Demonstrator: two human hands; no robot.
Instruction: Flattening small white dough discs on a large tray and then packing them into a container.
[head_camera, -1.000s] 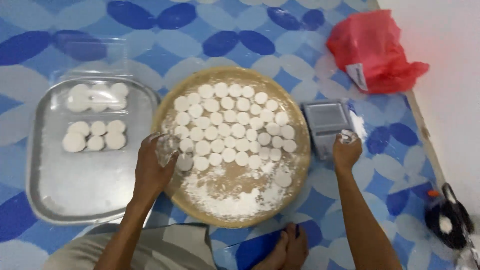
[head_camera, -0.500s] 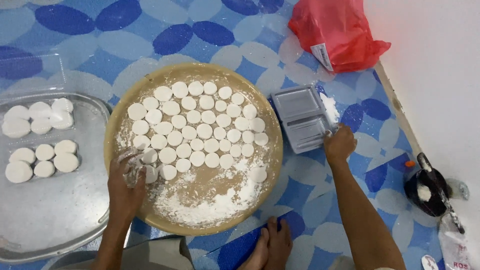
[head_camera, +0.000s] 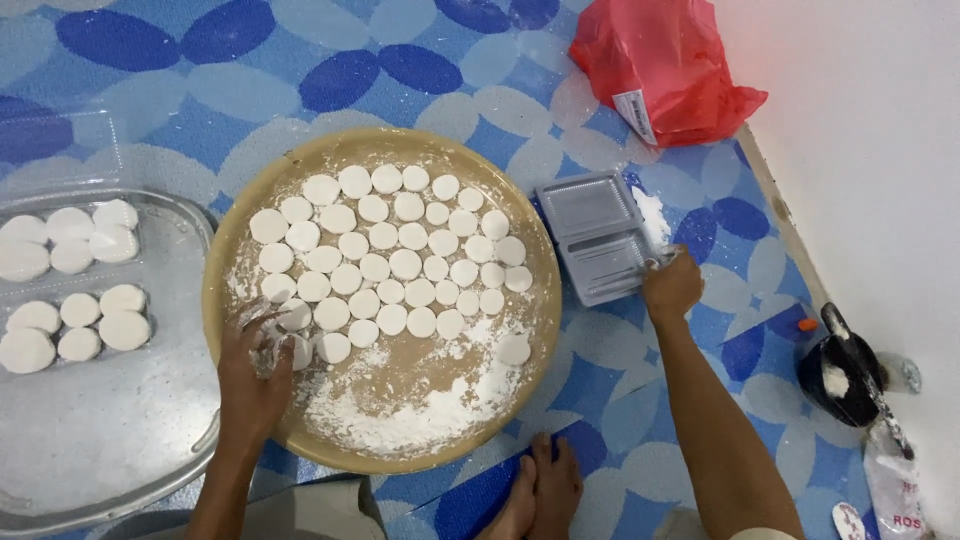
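Hands at floured round tray (head_camera: 540, 300) on blue-patterned floor (head_camera: 200, 80)

Left hand (head_camera: 255, 365) — fingers curled on white dough disc (head_camera: 295, 350) at tray's lower left; right hand (head_camera: 672, 285) — fingers pinching corner of grey plastic container (head_camera: 600, 235) just right of tray.

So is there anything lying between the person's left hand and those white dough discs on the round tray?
Nothing visible. The left hand already rests on the round tray, its fingers touching the nearest white dough discs at the tray's lower-left, with only loose flour around them.
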